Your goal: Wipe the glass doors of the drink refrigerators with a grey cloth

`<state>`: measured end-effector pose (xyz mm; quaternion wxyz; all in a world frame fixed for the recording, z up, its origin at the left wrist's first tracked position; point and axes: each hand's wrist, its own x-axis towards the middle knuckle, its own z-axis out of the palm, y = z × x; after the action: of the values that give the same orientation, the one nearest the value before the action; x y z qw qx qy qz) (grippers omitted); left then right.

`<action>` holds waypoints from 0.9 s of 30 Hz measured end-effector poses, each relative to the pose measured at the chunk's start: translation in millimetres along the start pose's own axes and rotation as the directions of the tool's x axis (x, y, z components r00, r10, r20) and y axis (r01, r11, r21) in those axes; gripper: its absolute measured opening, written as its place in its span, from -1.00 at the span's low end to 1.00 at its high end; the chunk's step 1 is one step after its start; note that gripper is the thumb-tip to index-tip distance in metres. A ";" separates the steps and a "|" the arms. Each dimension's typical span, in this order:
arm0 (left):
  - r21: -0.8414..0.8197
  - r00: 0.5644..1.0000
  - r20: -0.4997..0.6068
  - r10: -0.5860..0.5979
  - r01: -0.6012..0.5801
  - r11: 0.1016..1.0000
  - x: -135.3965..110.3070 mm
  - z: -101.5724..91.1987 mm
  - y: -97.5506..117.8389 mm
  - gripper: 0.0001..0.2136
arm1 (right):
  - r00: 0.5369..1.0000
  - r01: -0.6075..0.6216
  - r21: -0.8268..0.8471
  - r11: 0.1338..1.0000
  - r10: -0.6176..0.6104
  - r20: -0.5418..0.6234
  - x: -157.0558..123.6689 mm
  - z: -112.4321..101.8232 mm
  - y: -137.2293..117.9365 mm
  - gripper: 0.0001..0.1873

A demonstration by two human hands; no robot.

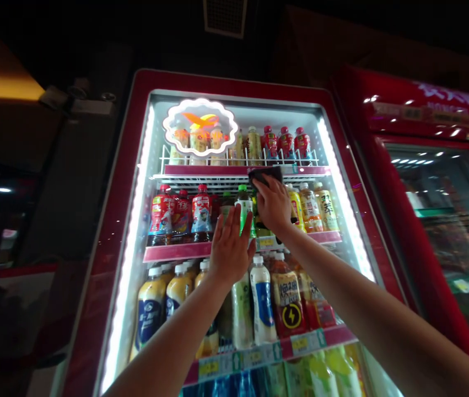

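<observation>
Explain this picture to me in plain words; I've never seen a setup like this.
There is no machine doing the work here, just a person's two bare hands. The single picture comes from a camera on that person's head, so both forearms stretch forward from the bottom of the view.

Ahead stands a red-framed drinks fridge, lit inside, with a glowing sign at its upper left. Its shelves carry rows of bottles. A second red fridge stands to the right.

The left hand is open, fingers up, and seems to hold nothing. The right hand is on a dark item, perhaps a cloth; how firm its grip is, I can't tell.
</observation>
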<state>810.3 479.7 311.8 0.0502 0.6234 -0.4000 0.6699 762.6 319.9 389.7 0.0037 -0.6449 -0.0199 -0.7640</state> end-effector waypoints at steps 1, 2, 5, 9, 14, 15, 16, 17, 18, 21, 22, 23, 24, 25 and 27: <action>-0.005 1.000 -0.013 0.003 -0.003 1.000 0.4 0.0 -0.4 -0.26 | 0.998 0.057 0.001 0.998 -0.057 0.030 3.4 2.3 -5.2 -0.52; -0.008 1.000 -0.025 0.009 -0.009 1.000 0.8 -0.1 -1.0 -0.26 | 0.993 0.107 0.006 0.994 -0.107 0.056 10.1 4.6 -8.7 -0.52; -0.003 0.998 -0.054 0.032 -0.032 0.999 1.2 -0.3 -2.5 -0.26 | 0.985 0.155 0.006 0.988 -0.155 0.081 39.4 6.2 -1.3 -0.52; -0.006 0.998 -0.061 0.025 -0.025 1.000 0.0 0.4 -2.7 -0.25 | 1.000 -0.008 -0.043 0.999 0.008 0.015 54.0 -8.1 42.1 -0.50; -0.022 0.999 -0.049 0.011 -0.012 1.000 -0.5 1.0 0.2 -0.26 | 0.976 -0.184 -0.072 0.980 0.174 -0.132 10.3 -22.7 70.4 -0.48; -0.025 0.999 -0.046 0.008 -0.009 1.000 -0.3 1.0 0.7 -0.27 | 0.976 -0.180 -0.078 0.981 0.167 -0.141 1.5 -22.3 66.3 -0.47; -0.027 0.999 -0.043 0.005 -0.007 1.000 -0.2 0.9 1.1 -0.28 | 0.980 -0.159 -0.085 0.984 0.146 -0.135 -4.9 -20.9 59.7 -0.48; -0.029 0.999 -0.041 0.004 -0.006 1.000 0.0 0.8 1.3 -0.28 | 0.988 -0.120 -0.090 0.989 0.109 -0.112 -8.2 -18.6 51.5 -0.48; -0.033 0.999 -0.040 0.005 -0.007 0.999 0.1 0.7 1.1 -0.29 | 0.995 -0.066 -0.091 0.994 0.060 -0.075 -8.1 -15.8 43.2 -0.48; -0.053 0.999 -0.047 0.017 -0.019 0.998 0.5 0.3 -0.7 -0.29 | 0.995 0.094 -0.065 0.993 -0.091 0.045 9.7 -8.4 29.3 -0.49; -0.058 0.999 -0.049 0.021 -0.024 0.998 0.6 0.1 -1.6 -0.29 | 0.991 0.118 -0.058 0.991 -0.114 0.062 19.0 -7.5 31.2 -0.49; -0.059 0.998 -0.050 0.024 -0.027 0.998 0.7 0.0 -2.5 -0.28 | 0.991 0.121 -0.057 0.991 -0.117 0.064 28.1 -7.7 36.7 -0.49; -0.055 0.998 -0.049 0.027 -0.029 0.998 0.8 -0.2 -3.3 -0.28 | 0.993 0.106 -0.062 0.992 -0.103 0.054 35.9 -8.9 45.4 -0.49; -0.046 0.998 -0.048 0.027 -0.030 0.998 0.9 -0.2 -3.8 -0.27 | 0.996 0.080 -0.069 0.994 -0.078 0.033 41.6 -11.0 56.3 -0.49; -0.024 0.998 -0.049 0.025 -0.026 0.999 1.2 0.0 -4.1 -0.26 | 1.000 0.003 -0.083 0.997 -0.005 -0.029 43.8 -17.3 80.4 -0.48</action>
<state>812.4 482.0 314.7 0.0592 0.6011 -0.4149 0.6805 740.7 239.8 432.1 -0.0241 -0.6331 0.0105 -0.7736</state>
